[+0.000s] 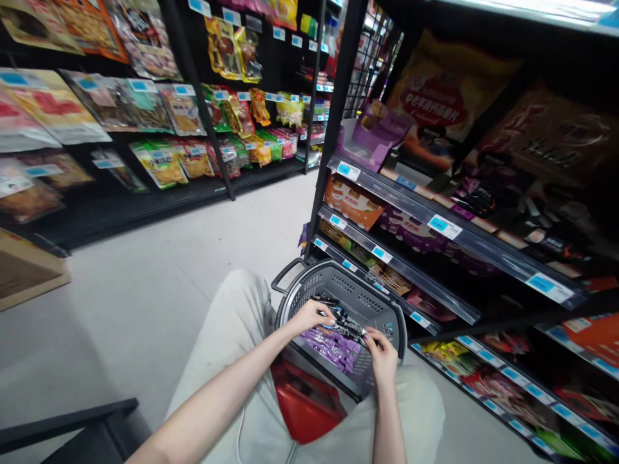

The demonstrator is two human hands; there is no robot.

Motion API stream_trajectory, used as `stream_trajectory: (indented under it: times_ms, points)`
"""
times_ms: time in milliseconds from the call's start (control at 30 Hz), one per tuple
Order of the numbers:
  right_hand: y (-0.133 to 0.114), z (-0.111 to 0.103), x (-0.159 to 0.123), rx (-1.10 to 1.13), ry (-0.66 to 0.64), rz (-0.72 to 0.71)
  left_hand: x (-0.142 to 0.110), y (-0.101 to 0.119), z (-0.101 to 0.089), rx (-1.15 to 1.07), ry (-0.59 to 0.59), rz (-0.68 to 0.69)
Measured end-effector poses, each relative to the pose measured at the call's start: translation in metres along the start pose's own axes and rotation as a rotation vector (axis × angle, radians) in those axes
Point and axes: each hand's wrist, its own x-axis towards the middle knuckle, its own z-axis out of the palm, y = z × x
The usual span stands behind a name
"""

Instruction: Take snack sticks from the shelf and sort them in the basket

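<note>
filling the right of the frame, a tall black shelving unit (340,96), hard-edged, with clear plastic rails and blue-and-white price labels (445,227); on its tiers, glossy bags and printed cartons (353,201). across the upper left, a second black rack (116,216), loaded with crinkled, shiny snack bags (159,161). between the two, a pale, smooth shop floor (184,264), with the corner of a brown cardboard box (29,270) at the left edge. at bottom centre, spread knees in pale, softly creased trousers (217,348), and between them a smooth red object (309,412), kind hard to tell. just below the middle of the frame, a rigid grey plastic basket (358,290), rounded, slotted in the walls, with a loop handle at upper left. over it, a bare left hand (309,317) and right hand (384,357), thumbs and fingertips pinched. inside, flat purple packets (333,351) with a wrinkled sheen. gripped between both hands, above the basket, a narrow black packet (352,327) of glossy film, long axis from one hand to the other, sloping slightly down toward the right of the frame.
</note>
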Motion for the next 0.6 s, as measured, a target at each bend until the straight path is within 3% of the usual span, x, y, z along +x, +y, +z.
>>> stream_trajectory:
  times_ms: [267,467,600]
  points:
    - [-0.001,0.006,0.004,-0.106,0.093,-0.091,-0.001,0.008,0.001,0.07,0.069,0.108]
    - [-0.013,0.011,-0.001,-0.196,0.097,-0.179,0.001,-0.001,0.006,0.011,0.127,0.041]
    - [-0.014,0.015,-0.002,-0.173,0.128,-0.163,0.001,-0.006,0.009,0.008,0.1,0.078]
